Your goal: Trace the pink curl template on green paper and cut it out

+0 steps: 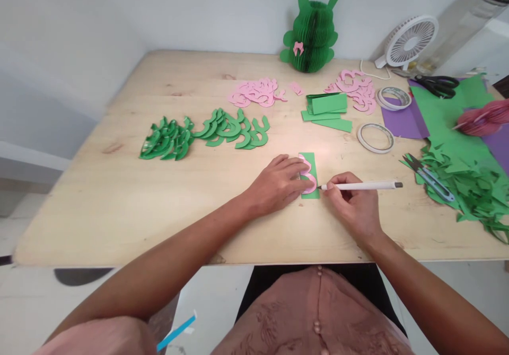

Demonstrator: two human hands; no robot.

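My left hand (278, 184) lies flat, fingers stretched out over a pink curved paper template (310, 185). Under that template is a green paper strip (311, 158), flat on the table near its front. Part of the pink piece is hidden by my fingers. In my right hand (353, 204) I grip a white pen (368, 185), its dark tip at the right edge of the strip beside the pink curve. Behind them sits a stack of green paper strips (328, 112).
Green cut curves (230, 127) and pink cutouts (258, 92) lie behind my left hand. Tape rolls (376, 138), small scissors (429, 177) and green scraps (465, 190) are to the right. A green honeycomb paper rabbit (312, 31) and a white fan (411, 42) stand at the wall.
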